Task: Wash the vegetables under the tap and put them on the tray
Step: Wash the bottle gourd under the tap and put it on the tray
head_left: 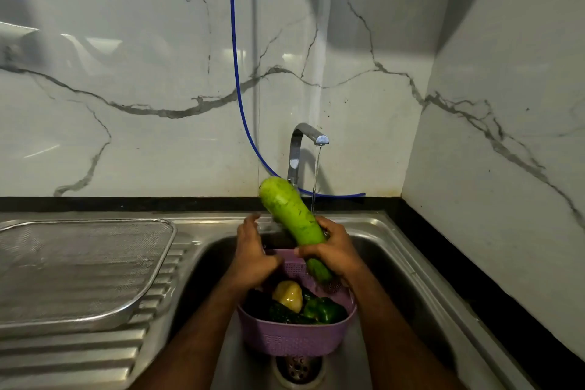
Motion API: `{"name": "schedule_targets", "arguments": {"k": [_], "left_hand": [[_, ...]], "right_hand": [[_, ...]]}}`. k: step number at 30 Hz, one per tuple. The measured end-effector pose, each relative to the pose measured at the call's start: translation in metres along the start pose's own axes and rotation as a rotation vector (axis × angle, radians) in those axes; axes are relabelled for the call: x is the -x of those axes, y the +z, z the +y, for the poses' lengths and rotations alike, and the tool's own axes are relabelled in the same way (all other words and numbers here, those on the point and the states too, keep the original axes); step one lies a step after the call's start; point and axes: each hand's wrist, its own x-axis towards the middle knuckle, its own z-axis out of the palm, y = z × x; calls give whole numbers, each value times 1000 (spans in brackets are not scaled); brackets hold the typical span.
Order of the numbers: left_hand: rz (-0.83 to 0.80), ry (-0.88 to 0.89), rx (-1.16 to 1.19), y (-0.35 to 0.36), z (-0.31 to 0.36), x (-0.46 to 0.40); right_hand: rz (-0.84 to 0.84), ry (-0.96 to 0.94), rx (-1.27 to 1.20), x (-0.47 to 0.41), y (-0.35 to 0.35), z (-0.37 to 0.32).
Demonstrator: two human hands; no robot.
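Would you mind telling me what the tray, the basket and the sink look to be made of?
Tray: fine metal mesh in a polished rim, probably stainless steel; the draining ridges show through it.
Basket: purple plastic by its look, matte, with moulded perforated walls.
Sink: brushed stainless steel, judging by the soft grey sheen and pressed ridges.

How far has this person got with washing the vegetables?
Nothing looks done: the mesh tray on the drainboard holds no vegetables. In hand: the right hand grips a long green gourd by the running tap, the left hand open beside it. Left: the potato, green pepper and other vegetables in the purple basket.
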Motion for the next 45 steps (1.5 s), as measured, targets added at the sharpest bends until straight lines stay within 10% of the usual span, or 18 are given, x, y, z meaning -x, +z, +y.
{"name": "schedule_targets", "arguments": {"k": [10,17,25,33,45], "left_hand": [[74,158,-636,-22,-4,-4],[249,239,-630,-33,-11,-7],[172,-138,-378,-14,19,3],[-98,-486,349,-6,27,2],[190,-111,-398,-17,7,16]], "right_hand": [[-188,-11,267,-19,-14,5],[-223,-65,160,-22,-13,3],[363,57,-646,-18,8,-4],[192,150,-1008,-23,69,-14],[399,186,-837,-40,53,-19]]}}
